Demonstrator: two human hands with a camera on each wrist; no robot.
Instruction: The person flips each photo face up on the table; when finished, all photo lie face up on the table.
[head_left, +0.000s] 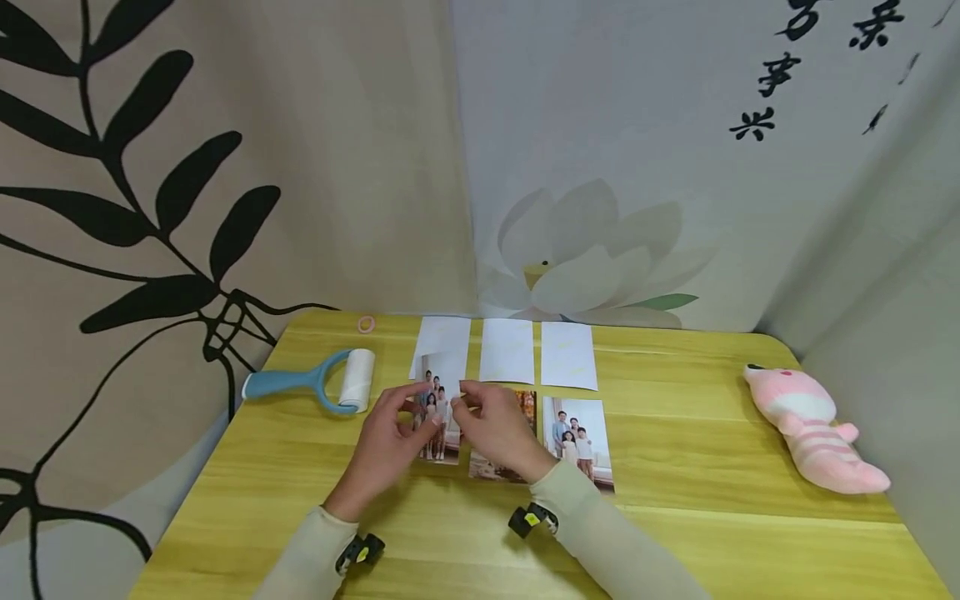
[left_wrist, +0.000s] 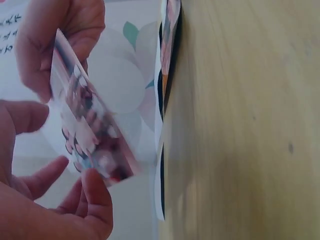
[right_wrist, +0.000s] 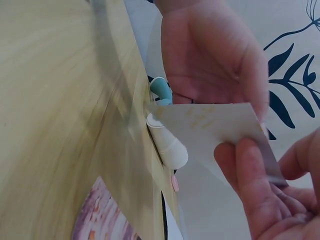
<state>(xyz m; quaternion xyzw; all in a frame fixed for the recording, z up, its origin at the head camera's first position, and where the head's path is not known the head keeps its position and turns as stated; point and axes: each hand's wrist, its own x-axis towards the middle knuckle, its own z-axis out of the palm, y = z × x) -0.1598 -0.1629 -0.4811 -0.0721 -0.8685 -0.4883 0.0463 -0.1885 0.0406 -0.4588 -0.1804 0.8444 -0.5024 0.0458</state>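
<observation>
In the head view, a family photo (head_left: 442,392) is raised above the left part of the table between both hands. My left hand (head_left: 386,437) holds its left edge, the thumb in front. My right hand (head_left: 498,425) pinches the opposite edge; its fingers lie against the pale back of the photo (right_wrist: 205,120) in the right wrist view. The printed side of the photo (left_wrist: 95,130) faces the left wrist camera. Under the right forearm, an autumn-coloured photo (head_left: 487,467) is partly hidden. Beside it lies another family photo (head_left: 577,437), face up.
Three white cards (head_left: 507,352) lie in a row at the table's back edge, the left one partly covered. Left of them are a lint roller (head_left: 358,379) with a blue handle (head_left: 285,382) and a small pink ring (head_left: 366,324). A pink plush toy (head_left: 813,429) lies at the right.
</observation>
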